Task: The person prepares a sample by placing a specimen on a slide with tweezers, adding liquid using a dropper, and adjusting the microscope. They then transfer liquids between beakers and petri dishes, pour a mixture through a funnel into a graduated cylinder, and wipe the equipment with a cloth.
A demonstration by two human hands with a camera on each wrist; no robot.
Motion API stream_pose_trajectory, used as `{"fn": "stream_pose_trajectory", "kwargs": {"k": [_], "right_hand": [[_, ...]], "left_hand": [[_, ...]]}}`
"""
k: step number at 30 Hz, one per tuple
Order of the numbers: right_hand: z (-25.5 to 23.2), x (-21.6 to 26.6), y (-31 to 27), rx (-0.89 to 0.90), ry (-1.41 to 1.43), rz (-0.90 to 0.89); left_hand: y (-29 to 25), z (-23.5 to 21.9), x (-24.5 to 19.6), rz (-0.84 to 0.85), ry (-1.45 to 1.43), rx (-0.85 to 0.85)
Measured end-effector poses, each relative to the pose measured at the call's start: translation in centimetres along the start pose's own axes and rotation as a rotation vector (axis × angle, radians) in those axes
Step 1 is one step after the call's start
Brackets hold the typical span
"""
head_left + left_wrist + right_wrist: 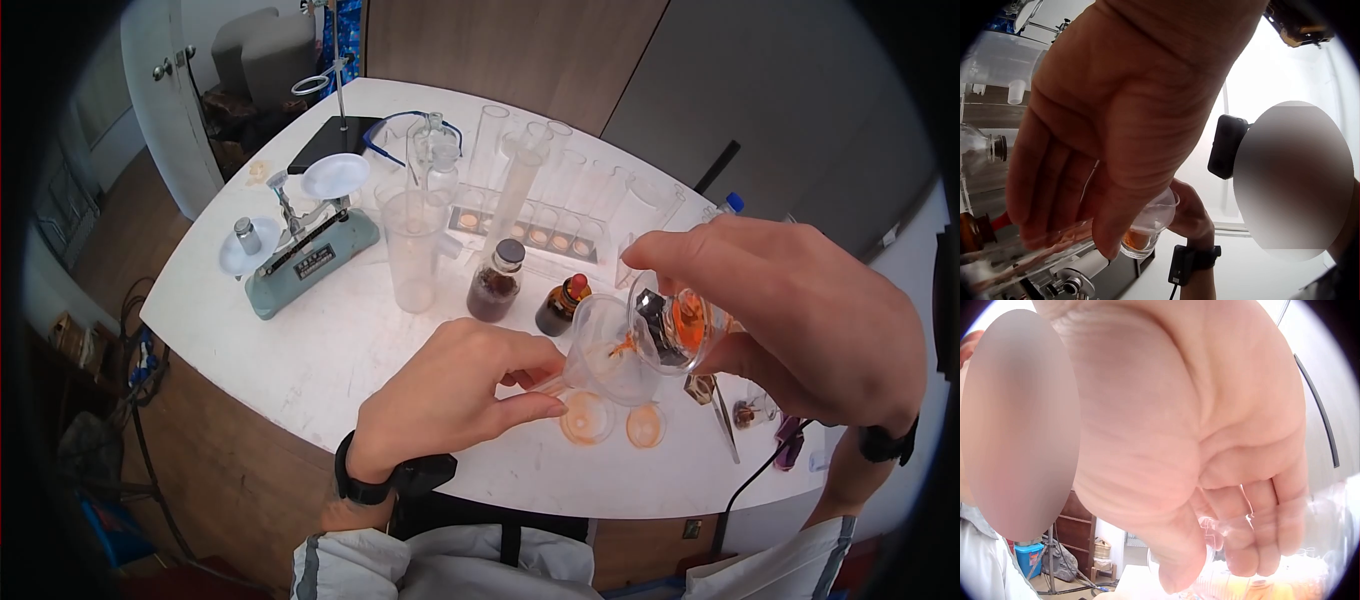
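My left hand (pixel 465 390) pinches the narrow end of a clear, wide-mouthed vessel (pixel 590 370) between thumb and fingers. My right hand (pixel 800 310) grips a small clear glass cup (pixel 675 350), tilted with its mouth toward that vessel. Orange material (pixel 690 318) shows in the cup, and also in the left wrist view as an orange patch (pixel 1137 240). Some orange bits (pixel 624 346) lie at the left vessel's wall. Two shallow dishes with pale orange contents, one a round dish (pixel 588 418), the other a smaller dish (pixel 646 425), sit on the table below.
Behind the hands stand a dark-filled jar (pixel 495 285), a brown dropper bottle (pixel 558 308) and a tall clear cup (pixel 412 260). A green balance (pixel 315 262) is at left, a ring stand (pixel 345 130) behind it. Tweezers (pixel 727 425) lie at right; clear tubes (pixel 488 140) stand at the back.
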State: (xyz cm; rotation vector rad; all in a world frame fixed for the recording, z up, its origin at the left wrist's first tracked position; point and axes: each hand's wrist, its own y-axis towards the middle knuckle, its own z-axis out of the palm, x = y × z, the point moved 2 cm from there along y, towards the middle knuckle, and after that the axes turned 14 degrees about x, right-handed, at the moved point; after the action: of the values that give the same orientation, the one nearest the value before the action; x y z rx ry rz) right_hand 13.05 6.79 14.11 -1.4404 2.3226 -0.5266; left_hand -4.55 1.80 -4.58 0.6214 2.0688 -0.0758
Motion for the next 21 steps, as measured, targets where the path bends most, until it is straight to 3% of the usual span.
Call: {"fn": "stream_pose_trajectory", "kwargs": {"k": [21], "right_hand": [[-1.2, 1.7, 0.5, 0.074, -0.070, 0.025]], "left_hand": [[-0.1, -0.1, -0.1, 0.022, -0.004, 0.000]]}}
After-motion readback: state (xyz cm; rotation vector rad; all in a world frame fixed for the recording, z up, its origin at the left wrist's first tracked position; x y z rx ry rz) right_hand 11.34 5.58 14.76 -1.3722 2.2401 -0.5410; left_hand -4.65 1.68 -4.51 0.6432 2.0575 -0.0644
